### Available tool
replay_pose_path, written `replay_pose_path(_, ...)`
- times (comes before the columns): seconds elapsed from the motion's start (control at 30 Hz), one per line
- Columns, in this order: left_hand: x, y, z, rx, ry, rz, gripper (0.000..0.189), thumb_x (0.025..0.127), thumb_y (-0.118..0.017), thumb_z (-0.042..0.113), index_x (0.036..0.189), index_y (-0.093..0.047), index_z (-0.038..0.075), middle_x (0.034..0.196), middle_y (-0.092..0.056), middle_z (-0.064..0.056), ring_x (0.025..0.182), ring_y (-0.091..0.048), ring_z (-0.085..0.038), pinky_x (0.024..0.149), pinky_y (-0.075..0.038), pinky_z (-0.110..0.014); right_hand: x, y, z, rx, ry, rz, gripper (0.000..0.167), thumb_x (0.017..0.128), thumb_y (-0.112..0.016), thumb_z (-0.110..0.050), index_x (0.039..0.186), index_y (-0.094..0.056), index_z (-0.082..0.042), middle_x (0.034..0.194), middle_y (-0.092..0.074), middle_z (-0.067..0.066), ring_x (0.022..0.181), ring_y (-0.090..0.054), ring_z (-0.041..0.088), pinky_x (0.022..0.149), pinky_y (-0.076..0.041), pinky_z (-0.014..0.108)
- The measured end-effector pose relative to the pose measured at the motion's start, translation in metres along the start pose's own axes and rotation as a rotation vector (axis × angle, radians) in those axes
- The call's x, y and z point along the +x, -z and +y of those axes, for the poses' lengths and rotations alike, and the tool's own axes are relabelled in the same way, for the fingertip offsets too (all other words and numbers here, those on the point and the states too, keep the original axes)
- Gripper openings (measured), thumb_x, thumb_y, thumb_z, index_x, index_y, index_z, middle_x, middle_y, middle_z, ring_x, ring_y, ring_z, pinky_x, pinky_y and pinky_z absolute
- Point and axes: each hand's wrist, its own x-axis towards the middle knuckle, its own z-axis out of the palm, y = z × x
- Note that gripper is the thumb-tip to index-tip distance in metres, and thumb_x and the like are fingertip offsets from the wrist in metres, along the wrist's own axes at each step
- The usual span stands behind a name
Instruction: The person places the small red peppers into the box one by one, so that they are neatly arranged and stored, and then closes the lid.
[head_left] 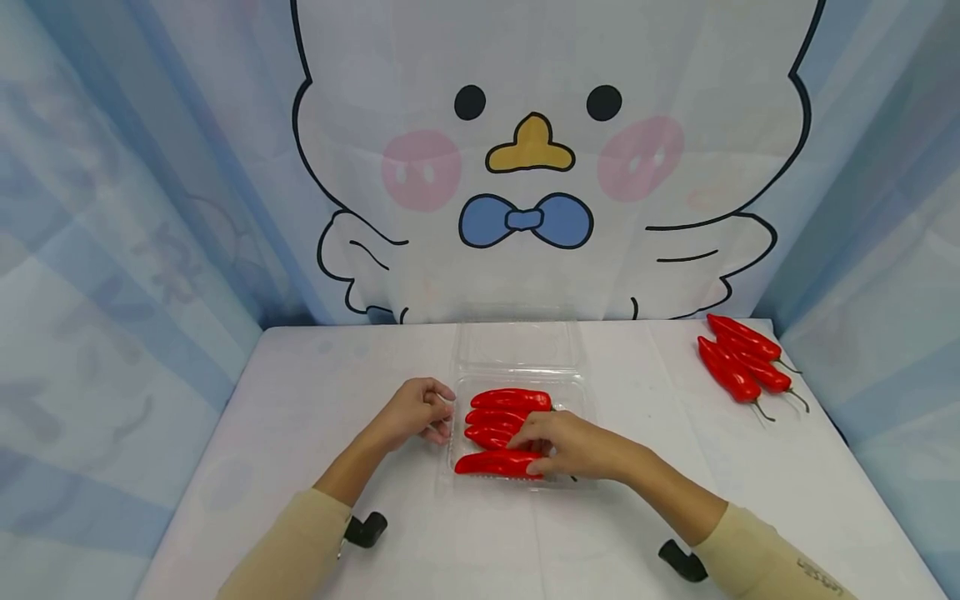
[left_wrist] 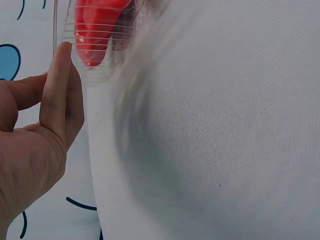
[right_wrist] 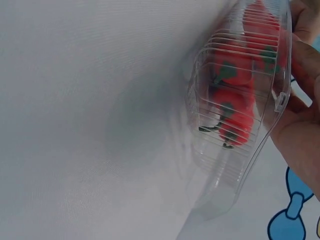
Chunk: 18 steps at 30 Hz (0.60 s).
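A clear plastic box (head_left: 577, 392), its lid (head_left: 517, 343) folded open toward the back, holds several red chili peppers (head_left: 512, 400) lying side by side. My right hand (head_left: 577, 446) reaches over the box's right side. Its thumb and fingers pinch the nearest chili pepper (head_left: 487, 463) from either side. In the right wrist view, green stems (right_wrist: 227, 110) show through the ribbed box wall. My left hand (head_left: 416, 412) is at the box's left edge, fingers fairly straight with fingertips right at the wall; the left wrist view shows a pepper tip (left_wrist: 92, 50) behind that wall.
Three more red chili peppers (head_left: 727, 371) lie at the table's back right corner. A white cloth covers the table (head_left: 300, 433). Behind it hangs a curtain (head_left: 525, 275) with a cartoon bird; blue curtains flank both sides.
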Motion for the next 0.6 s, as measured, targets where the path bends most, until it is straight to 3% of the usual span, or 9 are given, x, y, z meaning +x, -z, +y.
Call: replay_pose_path(0.6,-0.001,0.0002,0.0013,-0.009,0.001,-0.002,0.024,0.098,-0.067,0.003,0.12,-0.06,-0.003,0.084,-0.066,-0.015,0.06,-0.068,-0.018,0.058,-0.063,-0.031,-0.0004,-0.0016,0.0041,0.003,-0.015,0.006,0.039,0.089,-0.083,-0.023,0.127,-0.074,-0.017,0.11,-0.068,-0.009,0.094,-0.062,0.002,0.082,-0.059,0.018)
